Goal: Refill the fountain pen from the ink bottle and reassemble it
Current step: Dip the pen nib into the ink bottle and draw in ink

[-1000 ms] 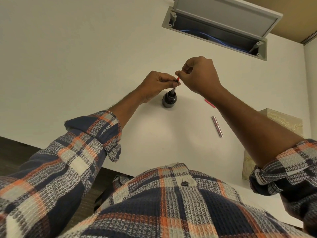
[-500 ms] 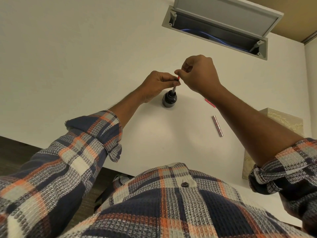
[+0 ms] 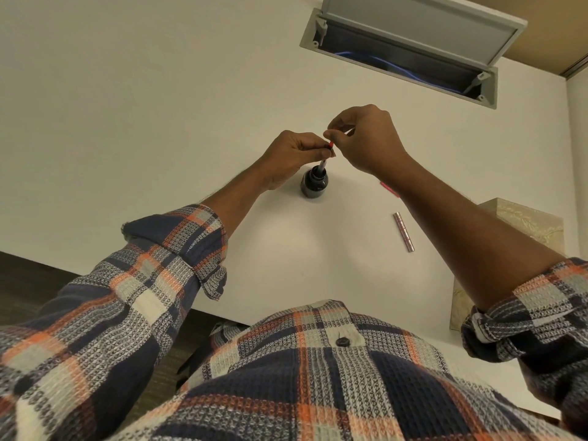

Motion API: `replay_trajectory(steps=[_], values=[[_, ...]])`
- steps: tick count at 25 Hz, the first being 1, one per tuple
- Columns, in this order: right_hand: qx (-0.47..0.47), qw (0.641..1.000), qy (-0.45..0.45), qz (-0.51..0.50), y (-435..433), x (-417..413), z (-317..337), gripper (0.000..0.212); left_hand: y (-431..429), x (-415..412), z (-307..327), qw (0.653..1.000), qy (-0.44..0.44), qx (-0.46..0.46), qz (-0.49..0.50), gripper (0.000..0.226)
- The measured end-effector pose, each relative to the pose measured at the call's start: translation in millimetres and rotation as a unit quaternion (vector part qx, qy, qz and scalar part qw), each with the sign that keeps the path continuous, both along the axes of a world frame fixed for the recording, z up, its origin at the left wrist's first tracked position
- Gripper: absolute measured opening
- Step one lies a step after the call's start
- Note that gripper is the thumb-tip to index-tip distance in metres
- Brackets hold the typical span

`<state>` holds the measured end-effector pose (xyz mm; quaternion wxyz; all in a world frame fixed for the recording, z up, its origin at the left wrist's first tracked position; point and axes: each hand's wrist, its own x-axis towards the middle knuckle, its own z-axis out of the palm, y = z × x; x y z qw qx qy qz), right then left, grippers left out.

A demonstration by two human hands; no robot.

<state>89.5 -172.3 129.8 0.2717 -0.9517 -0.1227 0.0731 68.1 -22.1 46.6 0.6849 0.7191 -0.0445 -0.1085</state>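
Red-tipped pen (image 3: 324, 162) — upright, nib dwn.

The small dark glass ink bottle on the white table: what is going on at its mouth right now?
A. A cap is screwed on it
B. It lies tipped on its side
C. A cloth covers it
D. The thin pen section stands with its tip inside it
D: the thin pen section stands with its lower end in the open mouth of the upright ink bottle, pinched between the left hand and the right hand.

Open grey cable hatch (image 3: 410, 47) at the desk's (image 3: 127, 122) far edge; beige patterned box (image 3: 521, 224) at right edge.
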Motion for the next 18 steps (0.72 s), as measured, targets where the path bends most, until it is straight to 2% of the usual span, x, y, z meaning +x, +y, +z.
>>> replay_trajectory(steps=[4,12,18], values=[[0.0,1.0,0.017,0.009,0.2,-0.8,2.6,0.017,-0.1,0.8,-1.8,1.0,-0.006,-0.019,0.002,0.014],[-0.029,0.999,-0.014,0.028,-3.4,-0.6,0.1,0.017,-0.7,-0.7,-1.9,1.0,-0.019,-0.016,0.003,0.017],[-0.066,0.997,-0.043,0.019,-1.8,-3.2,-1.6,0.028,-0.2,-1.4,-2.3,0.999,-0.015,-0.028,0.01,0.019]])
